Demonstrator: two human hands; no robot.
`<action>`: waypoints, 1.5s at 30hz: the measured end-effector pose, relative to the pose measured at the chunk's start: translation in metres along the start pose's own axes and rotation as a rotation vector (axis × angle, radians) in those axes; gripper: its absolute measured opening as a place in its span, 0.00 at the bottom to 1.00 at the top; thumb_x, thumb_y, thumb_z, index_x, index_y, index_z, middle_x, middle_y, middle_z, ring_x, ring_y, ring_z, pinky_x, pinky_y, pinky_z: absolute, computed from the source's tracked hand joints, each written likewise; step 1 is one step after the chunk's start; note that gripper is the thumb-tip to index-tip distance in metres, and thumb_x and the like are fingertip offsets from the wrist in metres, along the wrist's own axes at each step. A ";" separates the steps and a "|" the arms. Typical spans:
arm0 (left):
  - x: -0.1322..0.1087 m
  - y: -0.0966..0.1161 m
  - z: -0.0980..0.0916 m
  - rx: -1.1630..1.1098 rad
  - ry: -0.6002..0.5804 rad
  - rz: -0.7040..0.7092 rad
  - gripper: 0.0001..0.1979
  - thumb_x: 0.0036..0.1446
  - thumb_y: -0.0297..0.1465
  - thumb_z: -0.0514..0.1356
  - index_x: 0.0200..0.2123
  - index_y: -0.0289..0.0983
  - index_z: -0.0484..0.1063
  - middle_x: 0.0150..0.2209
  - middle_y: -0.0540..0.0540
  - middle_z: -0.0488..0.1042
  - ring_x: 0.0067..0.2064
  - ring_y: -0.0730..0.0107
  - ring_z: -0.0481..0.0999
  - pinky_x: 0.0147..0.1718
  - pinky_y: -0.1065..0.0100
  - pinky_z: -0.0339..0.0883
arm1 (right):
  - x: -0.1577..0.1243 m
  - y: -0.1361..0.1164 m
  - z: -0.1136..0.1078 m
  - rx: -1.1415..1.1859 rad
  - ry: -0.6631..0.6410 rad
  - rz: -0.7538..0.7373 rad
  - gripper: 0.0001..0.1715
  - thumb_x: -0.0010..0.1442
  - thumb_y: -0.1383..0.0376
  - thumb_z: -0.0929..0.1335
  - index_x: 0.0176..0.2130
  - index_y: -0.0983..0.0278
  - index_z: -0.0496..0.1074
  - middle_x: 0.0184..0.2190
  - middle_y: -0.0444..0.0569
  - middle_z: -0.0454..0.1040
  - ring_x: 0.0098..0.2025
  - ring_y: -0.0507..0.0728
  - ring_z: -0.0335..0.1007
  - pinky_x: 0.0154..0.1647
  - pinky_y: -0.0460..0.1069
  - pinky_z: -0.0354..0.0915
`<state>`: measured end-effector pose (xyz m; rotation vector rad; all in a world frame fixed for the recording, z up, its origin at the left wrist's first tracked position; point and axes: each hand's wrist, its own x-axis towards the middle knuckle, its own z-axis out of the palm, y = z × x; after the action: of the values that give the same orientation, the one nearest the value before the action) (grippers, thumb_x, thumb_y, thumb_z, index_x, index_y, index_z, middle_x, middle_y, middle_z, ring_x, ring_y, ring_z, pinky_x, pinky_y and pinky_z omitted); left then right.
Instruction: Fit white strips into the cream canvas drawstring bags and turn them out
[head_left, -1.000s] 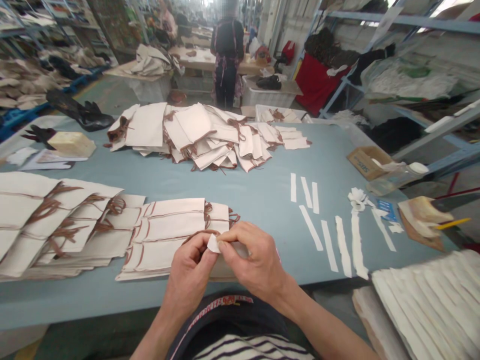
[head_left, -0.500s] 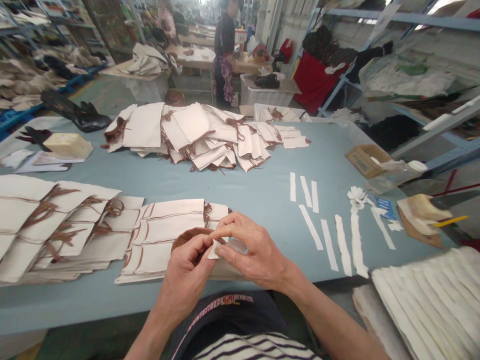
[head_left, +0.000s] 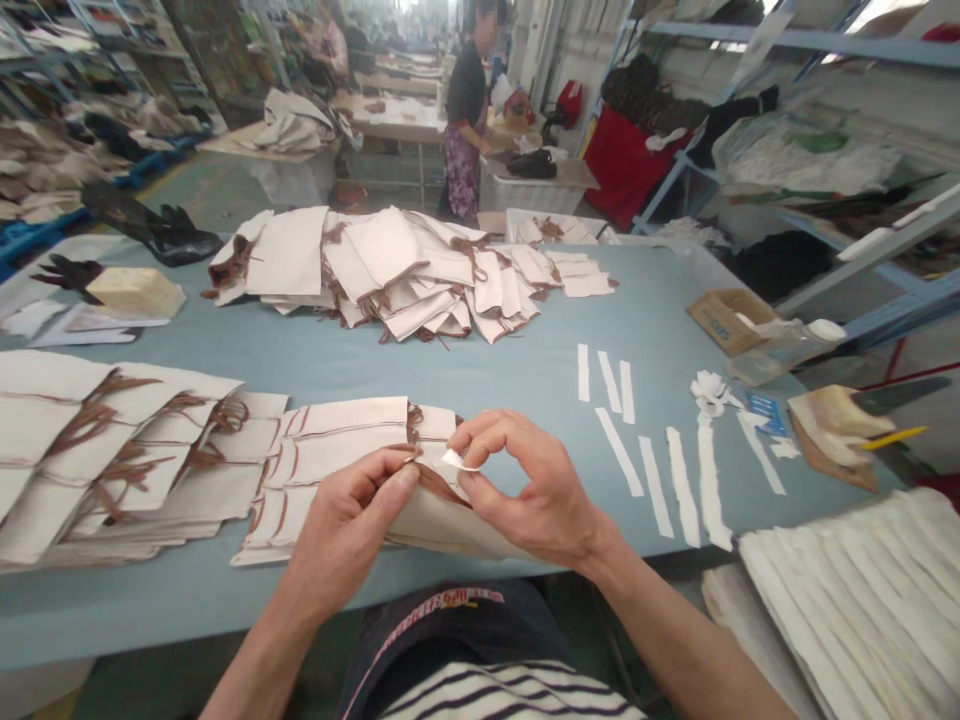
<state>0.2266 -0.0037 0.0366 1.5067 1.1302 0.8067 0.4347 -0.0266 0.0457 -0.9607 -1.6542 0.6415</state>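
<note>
My left hand point(head_left: 352, 505) pinches the brown-trimmed edge of a cream fabric piece point(head_left: 442, 527), which looks like a pouch or sleeve with a brown inside. My right hand point(head_left: 529, 490) is closed in a pinch on a small white strip point(head_left: 459, 461), just to the right of that edge. Part of the fabric is hidden behind my right fingers. Beneath and left of my hands lies a stack of flat cream pieces with brown edging point(head_left: 341, 450).
More cream pieces with brown ties point(head_left: 142, 440) overlap at the left, and a heap of them point(head_left: 390, 260) lies at the back. White strips point(head_left: 619, 450) lie on the blue-green table point(head_left: 517, 370). At right are a cardboard box point(head_left: 727, 318) and clear jar point(head_left: 787, 350). A person point(head_left: 465, 120) stands beyond.
My hands have moved apart, the right one going right with the white strip. The cream piece's edge now shows stretched between them. The person behind has shifted right.
</note>
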 end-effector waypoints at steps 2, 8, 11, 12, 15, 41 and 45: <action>0.001 0.001 -0.006 0.013 -0.010 0.013 0.16 0.64 0.43 0.63 0.35 0.37 0.83 0.35 0.44 0.83 0.35 0.62 0.78 0.33 0.70 0.70 | -0.001 -0.006 -0.003 0.136 -0.017 0.150 0.07 0.63 0.68 0.71 0.34 0.61 0.69 0.35 0.47 0.80 0.38 0.54 0.77 0.45 0.50 0.72; 0.004 0.011 -0.019 0.020 -0.160 0.068 0.16 0.65 0.43 0.63 0.40 0.37 0.85 0.42 0.41 0.84 0.38 0.58 0.81 0.36 0.69 0.74 | -0.001 -0.021 -0.011 0.488 -0.287 0.644 0.20 0.61 0.52 0.75 0.34 0.63 0.69 0.24 0.39 0.67 0.24 0.48 0.58 0.24 0.43 0.56; 0.002 0.016 -0.019 -0.014 -0.239 0.070 0.15 0.66 0.41 0.63 0.41 0.38 0.85 0.43 0.41 0.84 0.37 0.61 0.80 0.33 0.71 0.72 | -0.001 -0.025 -0.007 0.306 -0.274 0.646 0.13 0.64 0.58 0.73 0.34 0.64 0.73 0.24 0.40 0.68 0.25 0.48 0.61 0.24 0.43 0.57; 0.001 0.016 -0.018 -0.020 -0.239 0.073 0.14 0.66 0.41 0.63 0.41 0.38 0.85 0.43 0.41 0.84 0.37 0.61 0.81 0.32 0.72 0.72 | -0.002 -0.026 -0.004 0.224 -0.239 0.622 0.11 0.64 0.60 0.72 0.34 0.65 0.74 0.25 0.41 0.70 0.26 0.48 0.63 0.26 0.43 0.58; -0.002 0.015 -0.013 -0.042 -0.203 0.051 0.14 0.64 0.40 0.64 0.42 0.38 0.86 0.41 0.41 0.85 0.36 0.60 0.80 0.30 0.72 0.72 | -0.006 -0.027 0.004 0.104 -0.164 0.582 0.08 0.64 0.62 0.70 0.34 0.64 0.75 0.28 0.42 0.74 0.29 0.49 0.67 0.29 0.43 0.63; -0.023 0.003 -0.005 -0.074 -0.204 -0.044 0.16 0.64 0.41 0.64 0.45 0.40 0.88 0.41 0.43 0.86 0.30 0.64 0.79 0.24 0.73 0.71 | -0.019 -0.038 0.010 -0.390 -0.216 0.429 0.08 0.69 0.61 0.70 0.37 0.60 0.76 0.32 0.44 0.83 0.32 0.54 0.77 0.35 0.48 0.63; -0.024 0.002 -0.006 -0.087 -0.221 -0.081 0.17 0.65 0.43 0.64 0.46 0.39 0.87 0.40 0.43 0.85 0.31 0.65 0.78 0.25 0.73 0.71 | -0.019 -0.035 0.009 -0.265 -0.205 0.452 0.07 0.68 0.61 0.71 0.36 0.61 0.75 0.32 0.42 0.81 0.32 0.53 0.76 0.37 0.47 0.64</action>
<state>0.2138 -0.0245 0.0418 1.4300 0.9729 0.6100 0.4186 -0.0604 0.0611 -1.5294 -1.7422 0.8568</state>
